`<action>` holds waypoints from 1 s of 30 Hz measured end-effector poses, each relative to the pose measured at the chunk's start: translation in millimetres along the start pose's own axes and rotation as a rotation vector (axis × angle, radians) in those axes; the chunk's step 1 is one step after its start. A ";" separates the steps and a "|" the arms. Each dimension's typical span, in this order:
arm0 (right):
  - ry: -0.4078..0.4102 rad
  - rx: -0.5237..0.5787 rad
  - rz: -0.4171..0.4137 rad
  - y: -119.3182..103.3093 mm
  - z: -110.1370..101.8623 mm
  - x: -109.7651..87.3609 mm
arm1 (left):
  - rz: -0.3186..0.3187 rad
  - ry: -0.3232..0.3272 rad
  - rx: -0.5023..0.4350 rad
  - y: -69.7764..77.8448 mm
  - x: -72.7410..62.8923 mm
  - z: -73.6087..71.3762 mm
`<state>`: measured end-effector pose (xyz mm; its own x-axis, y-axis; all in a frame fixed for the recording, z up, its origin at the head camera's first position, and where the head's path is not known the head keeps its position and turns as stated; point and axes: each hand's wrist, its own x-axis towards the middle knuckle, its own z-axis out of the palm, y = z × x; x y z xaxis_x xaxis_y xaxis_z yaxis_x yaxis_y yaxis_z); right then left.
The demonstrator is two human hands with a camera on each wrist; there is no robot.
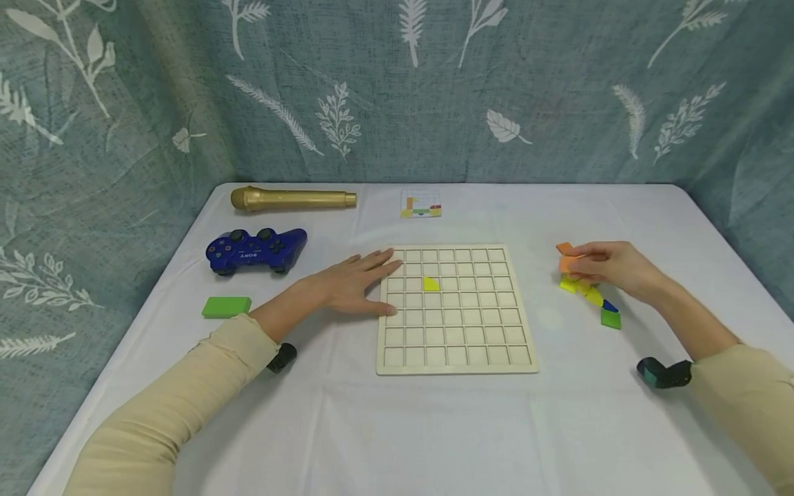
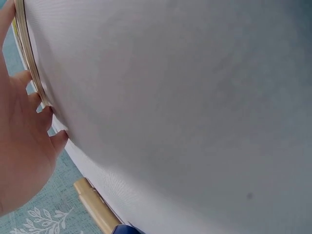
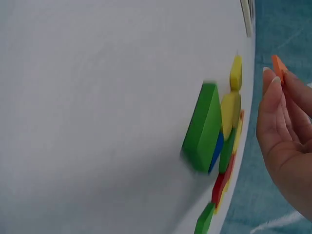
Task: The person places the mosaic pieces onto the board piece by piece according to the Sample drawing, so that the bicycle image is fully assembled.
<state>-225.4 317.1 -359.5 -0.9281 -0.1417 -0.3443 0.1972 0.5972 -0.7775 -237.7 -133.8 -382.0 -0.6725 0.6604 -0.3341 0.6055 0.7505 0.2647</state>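
Observation:
A cream square board [image 1: 455, 367] with a raised grid lies on the table, and one yellow quarter-round tile [image 1: 431, 284] sits in one of its cells. My left hand [image 1: 356, 284] rests at the board's left edge, fingers spread, thumb and fingertips on the rim. To the right of the board, my right hand [image 1: 614, 267] pinches an orange tile [image 3: 278, 67] between thumb and fingers. Beneath and beside that hand are more small tiles: yellow ones [image 1: 593, 297], a blue one [image 1: 610, 306] and a green one [image 1: 611, 319]. The right wrist view also shows red tiles [image 3: 223, 183] among them.
At the back left lies a gold microphone [image 1: 294, 199], with a blue game controller [image 1: 256, 251] in front of it. A green block [image 1: 226, 307] is near the left forearm. Behind the board lies a small printed pattern card [image 1: 421, 204]. A patterned curtain [image 1: 397, 103] hangs behind the table.

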 end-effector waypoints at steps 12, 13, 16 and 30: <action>-0.175 0.170 -0.040 -31.5 32.5 16.0 | 0.002 -0.015 0.027 0.1 2.2 -1.8; -0.187 0.184 -0.043 -34.3 35.5 17.4 | 0.001 -0.015 0.028 0.0 2.0 -1.9; -0.219 0.213 -0.048 -43.1 46.1 21.0 | -0.001 -0.015 0.029 0.0 1.4 -2.3; -0.343 0.225 -0.072 -72.6 96.6 36.8 | -0.011 -0.004 0.018 0.0 0.3 -0.4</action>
<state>-243.4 192.3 -366.6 -0.7903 -0.4549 -0.4105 0.2350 0.3937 -0.8887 -238.1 -133.6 -381.8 -0.6774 0.6520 -0.3406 0.6055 0.7572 0.2450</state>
